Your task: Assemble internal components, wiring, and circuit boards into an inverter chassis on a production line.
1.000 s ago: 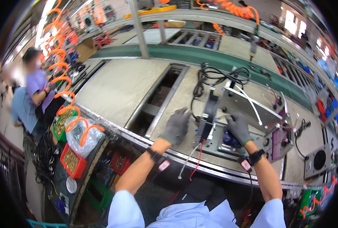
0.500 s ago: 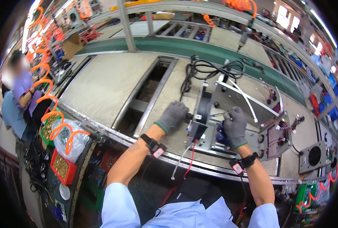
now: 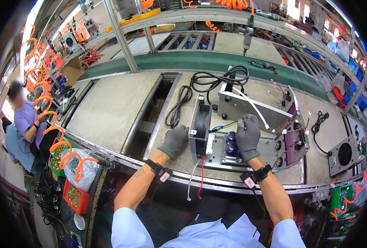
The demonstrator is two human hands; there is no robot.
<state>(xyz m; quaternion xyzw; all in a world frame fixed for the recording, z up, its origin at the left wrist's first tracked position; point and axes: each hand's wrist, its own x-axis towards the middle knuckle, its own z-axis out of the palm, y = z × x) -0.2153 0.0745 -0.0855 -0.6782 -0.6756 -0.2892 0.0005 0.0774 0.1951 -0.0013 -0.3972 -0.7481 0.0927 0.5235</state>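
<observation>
Both my hands wear grey gloves. My left hand point(image 3: 174, 142) has curled fingers against the outer left side of an upright panel with a black fan point(image 3: 201, 126); what they hold, if anything, is hidden. My right hand point(image 3: 248, 138) is closed above the open metal chassis point(image 3: 266, 155), gripping thin coloured wires point(image 3: 221, 127) that run from the fan panel. Dark blue cylindrical capacitors point(image 3: 231, 144) stand beside this hand. A black power cord point(image 3: 179, 108) lies looped beyond my left hand. Red and white leads point(image 3: 201, 177) hang from the panel over the table's front edge.
A grey side plate point(image 3: 253, 110) stands behind the chassis, with a purple heatsink point(image 3: 290, 151) at its right. Another fan panel point(image 3: 343, 153) lies farther right. A power screwdriver point(image 3: 247, 39) hangs over the green belt point(image 3: 175, 61). A red bin point(image 3: 75, 197) holds screws. A person point(image 3: 28, 111) sits at far left.
The view has shifted, and the fan panel now appears more upright. The power cord's near loop has swung left. My left hand has dropped lower along the panel; my right stays over the chassis.
</observation>
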